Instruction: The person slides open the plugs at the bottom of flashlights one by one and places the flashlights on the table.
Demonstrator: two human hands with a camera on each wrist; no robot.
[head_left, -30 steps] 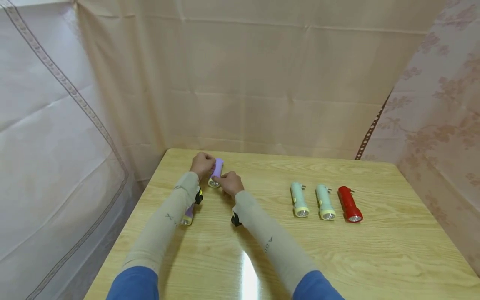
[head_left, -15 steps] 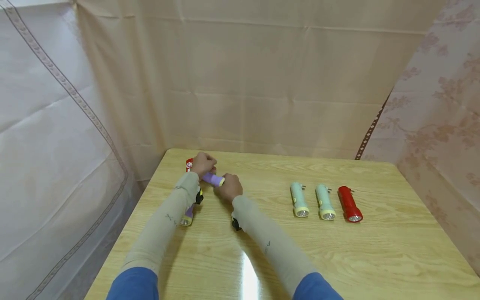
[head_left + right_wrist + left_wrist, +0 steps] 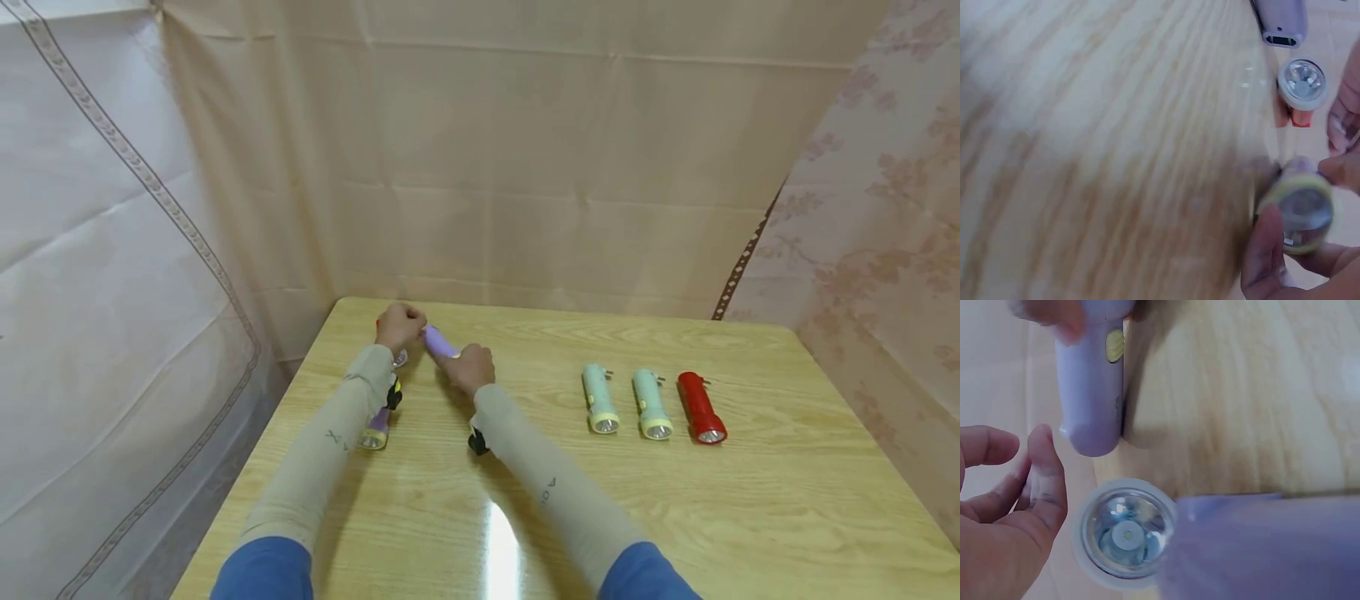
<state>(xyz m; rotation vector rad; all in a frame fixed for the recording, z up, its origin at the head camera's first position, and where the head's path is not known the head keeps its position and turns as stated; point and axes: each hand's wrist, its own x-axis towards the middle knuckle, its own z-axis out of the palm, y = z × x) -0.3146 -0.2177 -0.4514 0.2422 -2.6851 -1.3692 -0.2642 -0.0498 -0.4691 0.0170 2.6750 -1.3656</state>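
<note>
My right hand (image 3: 472,368) grips a purple flashlight (image 3: 438,342) around its head. In the right wrist view, its thumb (image 3: 1265,247) presses the yellow rim, with the lens facing that camera. The flashlight's tail points up and left in the head view. My left hand (image 3: 400,325) is beside that tail; the left wrist view shows its loosely curved fingers (image 3: 1047,469) apart from the body, holding nothing. Mostly hidden behind the left hand lies a red flashlight with a pale-rimmed lens (image 3: 1127,534). Another purple flashlight (image 3: 376,433) lies partly under the left wrist.
Two mint-green flashlights (image 3: 601,400) and a red one (image 3: 701,408) lie in a row on the right of the wooden table (image 3: 787,500), lenses towards me. A beige curtain (image 3: 540,167) hangs behind the table; patterned cloths hang at both sides.
The purple flashlight has turned from lens-towards-me to crosswise, then to a slant, its head now in my right hand. My left fingers have come off it, moving slightly left.
</note>
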